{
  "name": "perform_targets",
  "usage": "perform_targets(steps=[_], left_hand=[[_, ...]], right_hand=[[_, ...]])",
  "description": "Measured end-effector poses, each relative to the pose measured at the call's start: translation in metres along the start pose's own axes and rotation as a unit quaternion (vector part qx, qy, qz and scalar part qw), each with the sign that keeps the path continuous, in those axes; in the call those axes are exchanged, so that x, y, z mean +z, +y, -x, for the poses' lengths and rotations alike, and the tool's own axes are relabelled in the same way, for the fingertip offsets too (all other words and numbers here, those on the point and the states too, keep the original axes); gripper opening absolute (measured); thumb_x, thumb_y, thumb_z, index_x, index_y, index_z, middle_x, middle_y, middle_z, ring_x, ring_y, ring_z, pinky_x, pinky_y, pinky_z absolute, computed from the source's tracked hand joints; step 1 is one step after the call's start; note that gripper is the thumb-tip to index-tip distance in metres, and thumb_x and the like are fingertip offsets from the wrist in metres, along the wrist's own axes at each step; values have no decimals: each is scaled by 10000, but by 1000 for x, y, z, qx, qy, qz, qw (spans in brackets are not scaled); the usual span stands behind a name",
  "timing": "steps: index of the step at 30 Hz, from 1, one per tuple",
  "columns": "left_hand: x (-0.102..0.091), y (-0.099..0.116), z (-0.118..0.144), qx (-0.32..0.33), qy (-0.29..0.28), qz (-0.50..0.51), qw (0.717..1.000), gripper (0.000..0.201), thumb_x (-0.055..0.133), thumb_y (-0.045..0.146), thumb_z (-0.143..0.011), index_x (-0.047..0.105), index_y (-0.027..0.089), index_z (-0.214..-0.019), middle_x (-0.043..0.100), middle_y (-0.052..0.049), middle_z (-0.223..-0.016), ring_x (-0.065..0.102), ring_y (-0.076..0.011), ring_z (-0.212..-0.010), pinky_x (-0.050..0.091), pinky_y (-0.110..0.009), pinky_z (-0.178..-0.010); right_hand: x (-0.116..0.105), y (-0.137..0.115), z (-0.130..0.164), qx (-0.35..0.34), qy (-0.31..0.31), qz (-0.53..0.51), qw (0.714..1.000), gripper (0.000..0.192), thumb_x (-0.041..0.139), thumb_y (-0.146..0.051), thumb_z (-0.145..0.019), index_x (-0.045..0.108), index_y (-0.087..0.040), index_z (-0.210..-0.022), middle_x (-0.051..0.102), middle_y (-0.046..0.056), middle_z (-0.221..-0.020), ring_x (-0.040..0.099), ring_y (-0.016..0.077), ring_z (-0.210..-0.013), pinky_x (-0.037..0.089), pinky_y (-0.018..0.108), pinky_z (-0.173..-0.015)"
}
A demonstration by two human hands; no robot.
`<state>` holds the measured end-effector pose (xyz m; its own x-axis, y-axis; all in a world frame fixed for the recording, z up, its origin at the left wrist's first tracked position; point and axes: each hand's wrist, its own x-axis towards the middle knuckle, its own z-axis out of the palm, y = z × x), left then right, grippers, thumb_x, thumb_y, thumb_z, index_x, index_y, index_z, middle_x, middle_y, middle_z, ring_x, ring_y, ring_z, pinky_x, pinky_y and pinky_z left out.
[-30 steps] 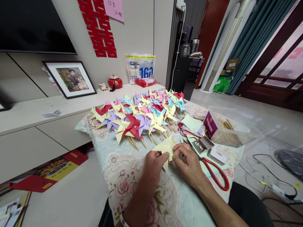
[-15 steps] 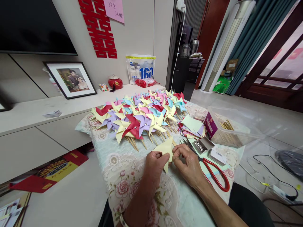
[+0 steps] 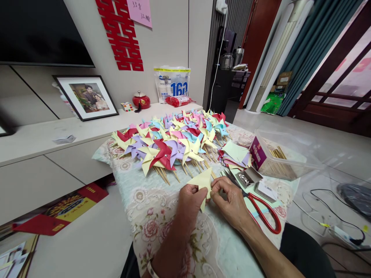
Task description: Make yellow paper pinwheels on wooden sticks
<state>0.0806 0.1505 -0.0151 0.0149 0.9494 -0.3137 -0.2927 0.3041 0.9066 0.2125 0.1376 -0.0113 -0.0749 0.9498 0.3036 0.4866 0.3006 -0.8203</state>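
Note:
Between my hands is a pale yellow paper pinwheel (image 3: 204, 179), its blades partly folded. My left hand (image 3: 189, 199) grips it, thumb pressed on the paper's middle. On the other side, the fingers of my right hand (image 3: 227, 197) pinch the paper's right edge; whether they hold anything smaller is hidden. Just right of that hand lie red-handled scissors (image 3: 265, 212), their blades pointing toward the back left. A small open box of shiny metal fasteners (image 3: 245, 178) sits beside the blades. Beyond my hands, many finished paper pinwheels (image 3: 174, 143) on sticks lie heaped together.
Square coloured papers (image 3: 236, 152) are stacked right of the pinwheels. A clear plastic bin (image 3: 278, 175) with wooden sticks stands at the table's right edge. A white small box (image 3: 266, 192) lies near the scissors. Flowered cloth (image 3: 156, 227) covers the table; cables (image 3: 333, 200) run over the floor.

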Motion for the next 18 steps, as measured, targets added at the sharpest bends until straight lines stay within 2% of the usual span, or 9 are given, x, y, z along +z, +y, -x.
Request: perform_targets(steps=[2, 5, 8, 10, 13, 15, 18], left_hand=[[-1, 1, 0, -2, 2, -9, 1000, 163, 651, 291, -554, 530, 187, -517, 513, 51, -453, 440, -91, -415, 376, -224, -444], [-4, 2, 1, -10, -1, -19, 1000, 150, 659, 301, -553, 619, 161, -589, 583, 22, -485, 486, -111, -430, 391, -230, -446], [-11, 4, 2, -23, -30, -34, 999, 188, 664, 295, -552, 673, 136, -653, 622, -5, -509, 509, -126, -442, 388, -235, -441], [-16, 8, 2, -37, -73, -57, 995, 171, 661, 284, -559, 666, 136, -645, 619, -7, -520, 502, -122, -453, 383, -234, -448], [-24, 19, 4, -55, -150, -110, 981, 141, 642, 252, -575, 661, 134, -650, 621, -6, -573, 518, -122, -507, 385, -228, -486], [-28, 30, 4, -64, -188, -134, 971, 188, 628, 246, -576, 678, 137, -720, 636, -4, -625, 559, -144, -564, 397, -235, -521], [-31, 46, 1, -45, -232, -245, 940, 149, 582, 226, -576, 653, 151, -683, 585, 20, -597, 514, -136, -561, 341, -231, -502]], right_hand=[[-2, -1, 0, -12, 6, 0, 1000, 137, 575, -237, -836, 594, -210, -703, 629, 57, -873, 594, 230, -886, 439, 372, -810], [-9, 0, -1, -27, 64, -6, 998, 87, 629, -281, -833, 670, -210, -860, 649, 74, -967, 588, 255, -964, 433, 391, -847], [-16, 8, -4, 16, 99, -93, 991, 321, 683, -343, -831, 678, -229, -1131, 646, 91, -1162, 575, 273, -1073, 429, 401, -898], [-20, 14, -6, 74, 65, -221, 970, 474, 721, -365, -821, 626, -246, -1269, 647, 84, -1197, 592, 261, -1070, 444, 388, -902], [-22, 18, -9, 149, -18, -386, 910, 600, 770, -362, -793, 575, -240, -1347, 682, 62, -1082, 636, 231, -963, 470, 351, -840], [-23, 17, -9, 178, -65, -429, 883, 636, 788, -352, -780, 567, -231, -1364, 698, 47, -1011, 648, 218, -905, 470, 334, -805], [-24, 11, -8, 196, -119, -435, 871, 705, 811, -337, -749, 550, -223, -1394, 700, 29, -939, 652, 224, -894, 468, 327, -788]])
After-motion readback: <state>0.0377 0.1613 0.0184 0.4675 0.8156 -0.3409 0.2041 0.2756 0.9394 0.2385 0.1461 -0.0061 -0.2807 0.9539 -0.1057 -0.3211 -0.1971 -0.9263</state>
